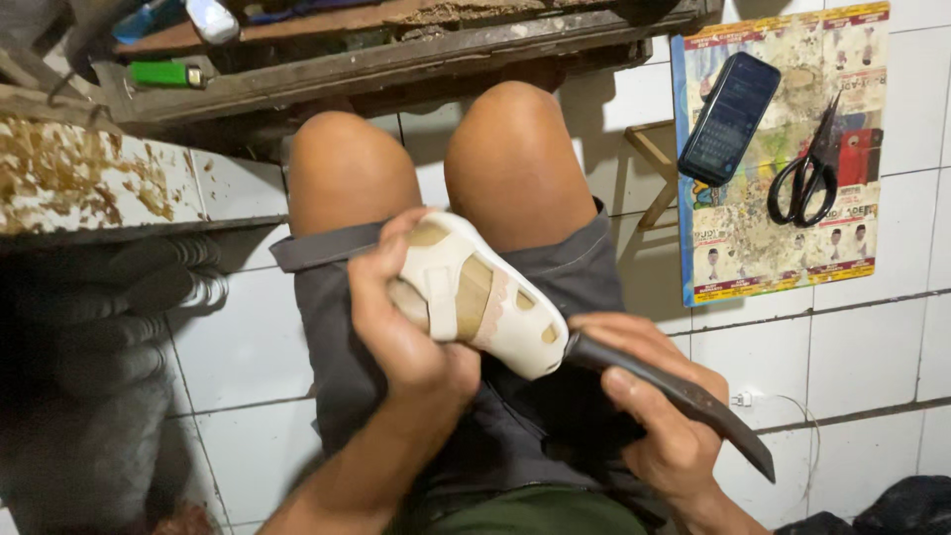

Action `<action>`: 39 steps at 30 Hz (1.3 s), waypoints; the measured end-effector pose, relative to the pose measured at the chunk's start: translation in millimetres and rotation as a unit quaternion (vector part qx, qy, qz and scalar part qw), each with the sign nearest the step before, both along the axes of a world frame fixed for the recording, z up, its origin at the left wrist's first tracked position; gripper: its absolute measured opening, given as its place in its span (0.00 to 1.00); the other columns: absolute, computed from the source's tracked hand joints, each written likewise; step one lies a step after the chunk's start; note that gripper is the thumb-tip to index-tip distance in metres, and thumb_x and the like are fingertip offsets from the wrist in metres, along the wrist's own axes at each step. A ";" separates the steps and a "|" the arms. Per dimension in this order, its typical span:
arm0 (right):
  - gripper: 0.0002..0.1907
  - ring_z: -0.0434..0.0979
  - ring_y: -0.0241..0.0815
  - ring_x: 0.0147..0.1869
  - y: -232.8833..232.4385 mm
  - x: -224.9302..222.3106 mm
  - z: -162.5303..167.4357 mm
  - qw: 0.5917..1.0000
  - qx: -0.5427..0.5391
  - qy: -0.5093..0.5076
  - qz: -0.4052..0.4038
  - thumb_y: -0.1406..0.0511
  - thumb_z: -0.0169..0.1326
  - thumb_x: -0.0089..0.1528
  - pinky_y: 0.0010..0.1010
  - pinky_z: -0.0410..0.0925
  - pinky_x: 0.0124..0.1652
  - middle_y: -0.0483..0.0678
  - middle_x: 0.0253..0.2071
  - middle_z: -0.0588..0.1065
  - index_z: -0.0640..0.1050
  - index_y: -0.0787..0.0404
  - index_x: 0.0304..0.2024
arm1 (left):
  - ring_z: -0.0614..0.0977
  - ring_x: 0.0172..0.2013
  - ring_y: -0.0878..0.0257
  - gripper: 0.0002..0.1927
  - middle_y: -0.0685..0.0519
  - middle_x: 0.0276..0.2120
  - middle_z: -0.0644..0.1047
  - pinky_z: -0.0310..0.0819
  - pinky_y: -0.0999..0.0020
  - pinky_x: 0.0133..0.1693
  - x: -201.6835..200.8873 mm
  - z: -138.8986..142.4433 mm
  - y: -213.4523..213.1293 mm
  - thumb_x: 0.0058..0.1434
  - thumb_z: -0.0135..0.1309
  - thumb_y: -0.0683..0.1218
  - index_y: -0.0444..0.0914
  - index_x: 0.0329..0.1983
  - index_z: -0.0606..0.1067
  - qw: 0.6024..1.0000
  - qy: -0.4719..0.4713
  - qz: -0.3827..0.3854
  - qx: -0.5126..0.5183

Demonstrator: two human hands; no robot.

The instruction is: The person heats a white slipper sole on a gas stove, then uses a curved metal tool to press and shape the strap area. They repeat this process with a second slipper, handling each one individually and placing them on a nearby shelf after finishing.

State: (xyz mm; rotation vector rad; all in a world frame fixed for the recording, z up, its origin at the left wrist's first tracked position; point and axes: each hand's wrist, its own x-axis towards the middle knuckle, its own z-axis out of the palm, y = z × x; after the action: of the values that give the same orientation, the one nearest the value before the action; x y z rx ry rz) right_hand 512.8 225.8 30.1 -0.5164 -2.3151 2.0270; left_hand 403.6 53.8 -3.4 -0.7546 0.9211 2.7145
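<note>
My left hand grips a small white shoe upper on a last, held over my lap with the toe pointing right. Tan patches show on its side. My right hand is closed around a dark, flat-bladed tool, whose front end touches the toe of the shoe. Both hands sit just above my grey shorts, with my bare knees beyond them.
A printed paper sheet lies on the white tiled floor at right, bearing a phone and black scissors. A worn wooden bench with a green lighter stands ahead. Stacked dark soles lie at left.
</note>
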 end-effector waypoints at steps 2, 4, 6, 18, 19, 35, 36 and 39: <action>0.23 0.79 0.53 0.60 3.8 -3.9 0.8 0.997 -0.070 0.002 -0.038 0.65 0.51 0.60 0.38 0.68 0.62 0.66 0.56 0.78 0.80 0.78 0.49 | 0.78 0.49 0.56 0.26 0.47 0.46 0.75 0.71 0.59 0.54 15.4 11.1 4.6 0.67 0.45 0.57 0.33 0.56 0.71 1.000 -0.007 0.030 -0.005; 0.24 0.78 0.54 0.58 19.0 -10.4 3.7 0.985 -0.160 -0.004 -0.069 0.64 0.51 0.60 0.40 0.68 0.60 0.67 0.58 0.76 0.78 0.80 0.51 | 0.78 0.50 0.53 0.29 0.46 0.46 0.76 0.72 0.56 0.55 28.9 20.0 2.7 0.64 0.47 0.61 0.35 0.56 0.70 0.995 -0.087 -0.013 0.044; 0.26 0.78 0.57 0.52 36.8 -15.4 9.1 0.957 -0.278 -0.020 -0.078 0.63 0.52 0.62 0.44 0.69 0.54 0.69 0.58 0.76 0.77 0.83 0.53 | 0.81 0.46 0.51 0.33 0.46 0.43 0.79 0.74 0.55 0.50 31.5 21.2 -12.5 0.53 0.49 0.67 0.38 0.51 0.70 0.963 -0.223 -0.096 0.120; 0.30 0.81 0.64 0.53 44.9 -69.3 -15.1 0.902 -0.401 -0.102 0.127 0.59 0.57 0.62 0.49 0.78 0.51 0.73 0.55 0.74 0.76 0.85 0.52 | 0.80 0.42 0.55 0.40 0.45 0.45 0.74 0.80 0.59 0.41 26.6 -12.5 -60.0 0.53 0.63 0.45 0.38 0.67 0.59 0.912 -0.080 -0.391 0.097; 0.30 0.81 0.64 0.54 45.5 -73.2 -15.4 0.902 -0.402 -0.100 0.120 0.59 0.57 0.62 0.49 0.78 0.50 0.73 0.56 0.74 0.76 0.86 0.51 | 0.80 0.42 0.55 0.39 0.44 0.45 0.75 0.80 0.60 0.41 23.2 -11.7 -58.3 0.52 0.62 0.44 0.38 0.67 0.59 0.915 -0.072 -0.393 0.059; 0.23 0.83 0.68 0.51 62.4 -155.7 -28.1 0.894 -0.324 -0.148 0.273 0.65 0.58 0.57 0.50 0.79 0.50 0.75 0.51 0.78 0.81 0.84 0.44 | 0.77 0.44 0.68 0.31 0.55 0.43 0.76 0.76 0.71 0.46 -11.5 -6.8 -47.3 0.57 0.68 0.48 0.39 0.58 0.66 0.844 0.150 -0.474 -0.202; 0.22 0.83 0.67 0.51 62.6 -163.4 -26.0 0.886 -0.316 -0.158 0.301 0.66 0.58 0.56 0.49 0.79 0.50 0.75 0.51 0.78 0.82 0.84 0.43 | 0.78 0.43 0.68 0.30 0.55 0.43 0.76 0.76 0.71 0.45 -11.8 -6.8 -47.9 0.57 0.68 0.49 0.39 0.58 0.66 0.836 0.154 -0.482 -0.212; 0.21 0.83 0.67 0.52 58.6 -178.7 -24.3 0.871 -0.324 -0.186 0.320 0.68 0.57 0.55 0.48 0.81 0.48 0.74 0.50 0.78 0.82 0.82 0.43 | 0.78 0.42 0.68 0.30 0.55 0.41 0.76 0.75 0.71 0.44 -13.8 -7.6 -46.1 0.57 0.69 0.48 0.38 0.57 0.66 0.826 0.180 -0.474 -0.248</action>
State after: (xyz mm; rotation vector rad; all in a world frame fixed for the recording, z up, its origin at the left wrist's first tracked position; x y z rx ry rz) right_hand 334.0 284.4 5.8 -0.1306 -2.0999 3.3345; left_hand 389.8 7.8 -11.1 0.2019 1.5733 1.7311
